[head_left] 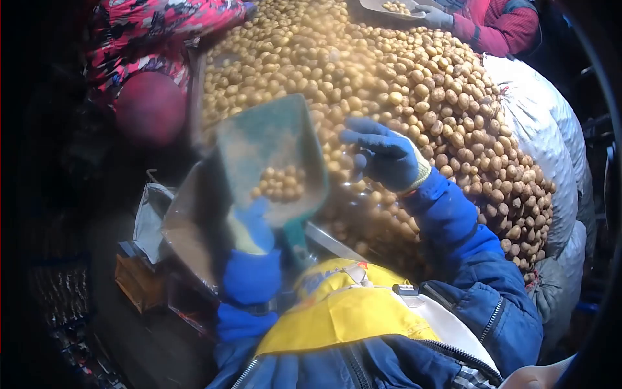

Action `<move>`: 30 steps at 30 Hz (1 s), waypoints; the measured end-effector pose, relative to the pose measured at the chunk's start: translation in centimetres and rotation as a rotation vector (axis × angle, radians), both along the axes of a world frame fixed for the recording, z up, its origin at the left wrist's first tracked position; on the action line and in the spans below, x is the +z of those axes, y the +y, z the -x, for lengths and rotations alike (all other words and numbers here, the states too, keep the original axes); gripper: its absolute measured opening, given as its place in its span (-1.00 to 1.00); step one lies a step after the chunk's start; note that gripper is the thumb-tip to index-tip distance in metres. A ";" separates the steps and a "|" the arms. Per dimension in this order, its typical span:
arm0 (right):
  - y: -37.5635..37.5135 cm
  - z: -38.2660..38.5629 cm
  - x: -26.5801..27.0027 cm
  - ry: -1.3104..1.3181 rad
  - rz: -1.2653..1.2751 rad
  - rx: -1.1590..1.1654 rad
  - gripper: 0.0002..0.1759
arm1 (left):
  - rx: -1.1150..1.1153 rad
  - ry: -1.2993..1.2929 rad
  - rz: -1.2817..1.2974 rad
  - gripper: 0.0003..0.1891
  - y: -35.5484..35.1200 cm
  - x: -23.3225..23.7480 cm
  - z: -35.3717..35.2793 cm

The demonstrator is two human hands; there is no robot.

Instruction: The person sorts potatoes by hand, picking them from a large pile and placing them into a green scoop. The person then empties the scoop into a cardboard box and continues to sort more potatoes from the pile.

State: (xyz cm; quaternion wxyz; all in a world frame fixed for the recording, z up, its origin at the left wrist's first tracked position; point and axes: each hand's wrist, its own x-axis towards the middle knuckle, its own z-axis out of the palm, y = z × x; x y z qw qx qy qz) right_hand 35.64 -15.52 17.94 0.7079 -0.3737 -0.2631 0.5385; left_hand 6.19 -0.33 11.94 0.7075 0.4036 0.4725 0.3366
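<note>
My left hand [251, 227], in a blue-coated glove, grips the near left edge of a green scoop [253, 139]. Several small potatoes [282, 184] lie inside the scoop near its handle end. The scoop is tilted and slightly blurred. Over the potato pile [447, 97], to the right of the scoop, my right hand [387, 154] hovers in a matching glove. Its fingers are extended and apart from the thumb, with nothing visible between them.
White sacks [544, 129] stand along the right of the pile. A person in a patterned pink jacket [155, 26] is at the upper left. Another person's gloved hand [433, 17] holds a pan [376, 5] at the top. A bin [188, 220] and an orange-brown box [138, 282] stand at left.
</note>
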 end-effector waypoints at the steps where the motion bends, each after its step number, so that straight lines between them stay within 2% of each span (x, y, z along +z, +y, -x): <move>1: -0.2 -0.1 -0.8 0.059 -0.034 0.024 -0.37 | 0.005 -0.014 0.012 -0.55 0.0 0.3 -0.1; 2: -0.2 0.0 -1.0 0.117 -0.067 0.050 -0.38 | 0.011 -0.028 0.025 -0.54 -0.2 0.7 -0.2; 4: -0.5 0.2 -1.0 -0.084 0.051 0.000 -0.42 | 0.022 -0.043 0.029 -0.54 -0.6 1.7 -0.5; 7: -0.5 -0.2 -2.3 -0.151 0.007 0.038 -0.47 | 0.047 -0.078 0.023 -0.55 -0.8 2.2 -0.9; 10: 0.9 1.2 0.7 -0.170 0.007 0.067 -0.47 | 0.079 -0.173 0.058 -0.57 -0.4 0.1 -0.4; 12: 2.4 2.2 4.4 0.018 0.141 0.174 -0.40 | 0.074 -0.236 0.073 -0.62 -0.2 -0.7 0.0; 13: 2.7 2.7 5.3 -0.047 0.134 0.176 -0.29 | 0.060 -0.228 0.052 -0.62 -0.2 -0.5 0.0; 16: 3.2 2.5 5.6 -0.098 0.126 0.136 -0.29 | 0.059 -0.206 0.027 -0.63 -0.7 0.8 -0.7; 17: 2.8 2.2 5.2 -0.108 0.143 0.087 -0.35 | 0.087 -0.203 0.040 -0.63 -0.9 1.6 -1.1; 20: 1.2 0.2 2.5 -0.256 0.338 -0.063 -0.44 | 0.133 -0.149 0.057 -0.62 -0.9 1.1 -1.0; 22: 0.0 -1.1 -3.4 -0.795 0.338 -0.285 -0.49 | 0.118 -0.115 0.061 -0.61 -0.6 0.9 -0.7; 23: -0.3 -0.1 -1.5 -0.871 0.510 -0.279 -0.52 | 0.097 -0.109 0.064 -0.60 -0.6 1.2 -0.7; 24: -0.8 -0.9 -2.2 -1.016 0.610 -0.214 -0.50 | 0.077 -0.102 0.066 -0.60 -0.6 1.4 -0.7; 26: -1.4 0.0 -0.2 -1.201 0.714 -0.191 -0.46 | 0.074 -0.123 0.076 -0.59 -0.4 1.2 -0.5; 29: -1.0 0.2 0.1 -1.504 0.750 -0.213 -0.44 | 0.088 -0.118 0.046 -0.61 -0.4 1.2 -0.9; 30: -0.6 0.2 -0.1 -1.562 0.612 -0.251 -0.52 | 0.096 -0.108 0.030 -0.62 -0.5 1.2 -0.9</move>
